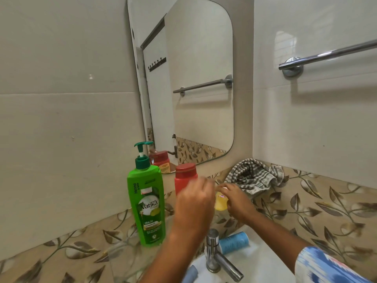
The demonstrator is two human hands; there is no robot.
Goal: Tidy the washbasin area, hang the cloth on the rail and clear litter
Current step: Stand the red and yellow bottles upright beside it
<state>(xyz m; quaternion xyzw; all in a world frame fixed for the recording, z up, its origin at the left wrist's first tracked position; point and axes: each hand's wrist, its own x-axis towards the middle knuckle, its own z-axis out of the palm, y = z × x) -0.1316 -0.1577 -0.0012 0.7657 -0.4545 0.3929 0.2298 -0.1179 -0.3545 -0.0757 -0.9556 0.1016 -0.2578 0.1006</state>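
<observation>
A crumpled grey-and-white checked cloth (254, 175) lies on the ledge in the corner, below the chrome towel rail (326, 54), which is bare. My right hand (236, 201) is closed around a small yellow bottle (220, 203) standing on the ledge. My left hand (193, 205) is blurred just left of that bottle, fingers curled near its top; I cannot tell whether it touches the bottle. A red bottle (184, 176) stands behind my left hand.
A tall green shampoo pump bottle (148, 203) stands at the left. A chrome tap (216, 254) rises from the white washbasin (263, 260); a light-blue tube (234, 242) lies beside it and a grey-blue object (191, 272) sits at the basin's left. A mirror (193, 78) hangs above.
</observation>
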